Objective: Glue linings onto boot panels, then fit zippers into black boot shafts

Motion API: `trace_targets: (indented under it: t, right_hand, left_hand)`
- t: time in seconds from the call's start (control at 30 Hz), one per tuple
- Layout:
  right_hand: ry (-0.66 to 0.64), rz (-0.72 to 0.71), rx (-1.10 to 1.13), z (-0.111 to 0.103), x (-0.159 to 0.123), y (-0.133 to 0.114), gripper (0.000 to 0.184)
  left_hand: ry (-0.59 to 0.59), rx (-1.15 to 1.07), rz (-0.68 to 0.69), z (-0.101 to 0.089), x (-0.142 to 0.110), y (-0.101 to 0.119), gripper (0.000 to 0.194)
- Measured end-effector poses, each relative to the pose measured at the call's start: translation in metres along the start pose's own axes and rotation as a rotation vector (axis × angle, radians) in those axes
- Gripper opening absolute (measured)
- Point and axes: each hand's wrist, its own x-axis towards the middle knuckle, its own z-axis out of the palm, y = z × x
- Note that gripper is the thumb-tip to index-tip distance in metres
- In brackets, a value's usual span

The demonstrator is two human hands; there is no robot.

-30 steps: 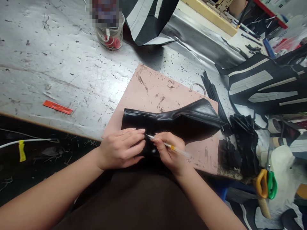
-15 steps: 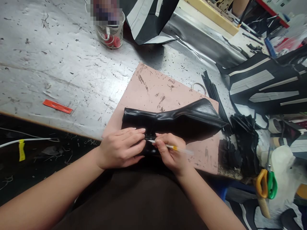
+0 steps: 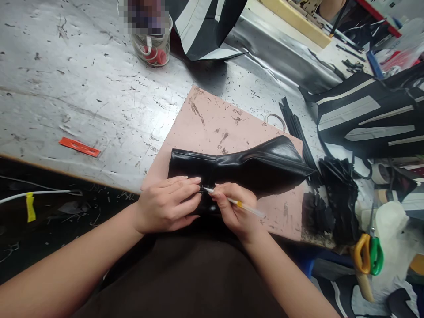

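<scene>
A glossy black leather boot upper (image 3: 251,172) lies on its side over the pink mat, its pointed end to the right. My left hand (image 3: 170,203) rests on the upper's near part, fingers stretched out and pressing the leather down. In my right hand (image 3: 233,205), a slim pen (image 3: 247,208) with a clear barrel and a yellow band is pinched near its white tip. That tip touches the leather just right of my left fingertips, by small pale marks. My fingers partly hide the marked spot.
The pink mat (image 3: 228,119) lies on a scuffed metal table (image 3: 82,75). An orange strip (image 3: 79,147) is at left, a clear cup (image 3: 152,51) at the back. Black strips (image 3: 298,132), a tape ring (image 3: 276,118) and scissors with orange and green handles (image 3: 368,255) are at right.
The pen tip has shifted slightly up on the leather, and the right fingers have moved a little with it. My left hand and the boot upper stay in place.
</scene>
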Motion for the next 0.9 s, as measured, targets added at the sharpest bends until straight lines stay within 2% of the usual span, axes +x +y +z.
trace_targets:
  t: [0.2,0.3,0.4,0.63,0.9]
  right_hand:
    - [0.011,0.035,0.059,0.0,-0.002,0.002,0.013]
    - [0.099,0.099,0.099,-0.001,-0.007,0.005,0.014]
    - [0.134,0.138,0.032,0.0,-0.01,0.008,0.013]
    - [0.095,0.101,-0.016,0.002,-0.007,0.005,0.012]
    - [0.109,0.086,-0.032,0.002,-0.007,0.004,0.012]
  left_hand:
    - [0.0,-0.004,-0.001,0.0,0.0,0.0,0.028]
    - [-0.001,-0.001,-0.001,0.0,0.0,0.0,0.028]
    - [-0.007,0.008,-0.009,-0.001,0.0,0.0,0.026]
    - [-0.004,0.013,-0.01,0.0,0.0,0.0,0.025]
    - [0.002,0.014,-0.003,-0.001,0.001,0.0,0.027]
